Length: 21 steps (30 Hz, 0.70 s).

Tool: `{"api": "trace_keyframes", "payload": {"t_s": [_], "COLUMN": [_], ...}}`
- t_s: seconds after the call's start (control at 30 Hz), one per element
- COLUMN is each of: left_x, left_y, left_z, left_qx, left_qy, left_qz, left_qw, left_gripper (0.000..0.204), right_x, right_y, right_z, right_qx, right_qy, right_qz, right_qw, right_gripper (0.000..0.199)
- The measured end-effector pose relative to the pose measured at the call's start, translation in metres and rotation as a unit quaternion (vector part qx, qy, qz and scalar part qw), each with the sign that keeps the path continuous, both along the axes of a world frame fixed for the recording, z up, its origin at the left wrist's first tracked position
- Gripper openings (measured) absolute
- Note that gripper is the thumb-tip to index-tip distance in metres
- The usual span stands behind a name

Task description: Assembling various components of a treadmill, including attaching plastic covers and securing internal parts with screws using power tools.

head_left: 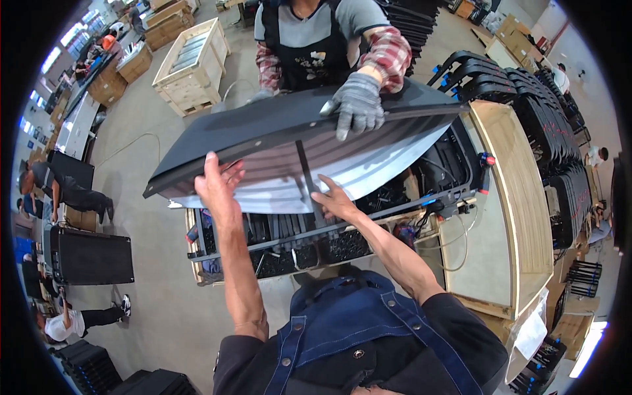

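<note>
Our left hand's [220, 189] fingers are spread at the rim of the big dark panel [243, 128], tilted mid-frame; can't tell if they're really gripping. Our right hand [337, 201] has fingers loosely out by its dark strip [303, 163], grip unclear too. Upper centre, a co-worker's gloved hand [361, 105] drapes over that rim.

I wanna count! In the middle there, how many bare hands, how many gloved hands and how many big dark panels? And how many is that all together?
Bare hands: 2 (left hand and right hand)
Gloved hands: 2 (one in plain view, one partly hidden)
Big dark panel: 1
Total: 5
</note>
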State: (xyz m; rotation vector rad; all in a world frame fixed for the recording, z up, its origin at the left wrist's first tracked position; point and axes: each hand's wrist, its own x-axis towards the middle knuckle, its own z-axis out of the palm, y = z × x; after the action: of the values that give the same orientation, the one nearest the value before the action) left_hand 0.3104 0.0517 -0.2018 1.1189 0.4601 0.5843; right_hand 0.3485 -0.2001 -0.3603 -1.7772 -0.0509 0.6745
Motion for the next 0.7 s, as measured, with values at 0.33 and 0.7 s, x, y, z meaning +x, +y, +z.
{"api": "trace_keyframes", "payload": {"t_s": [0.33,0.7], "left_x": [-0.052,-0.109], "left_y": [-0.013,-0.028], "left_z": [-0.047,-0.160], "left_qx": [-0.062,-0.190], "left_qy": [0.027,0.109], "left_qz": [0.008,0.059], "left_qw": [0.998,0.974], "left_gripper": [0.020,0.038], "right_x": [0.119,0.092], "right_y": [-0.302,-0.359], "right_z": [0.118,0.040], "right_qx": [0.323,-0.050], "right_qy": [-0.021,-0.023], "right_qz": [-0.328,-0.321], "right_qw": [0.887,0.945], "right_gripper": [0.049,0.047]}}
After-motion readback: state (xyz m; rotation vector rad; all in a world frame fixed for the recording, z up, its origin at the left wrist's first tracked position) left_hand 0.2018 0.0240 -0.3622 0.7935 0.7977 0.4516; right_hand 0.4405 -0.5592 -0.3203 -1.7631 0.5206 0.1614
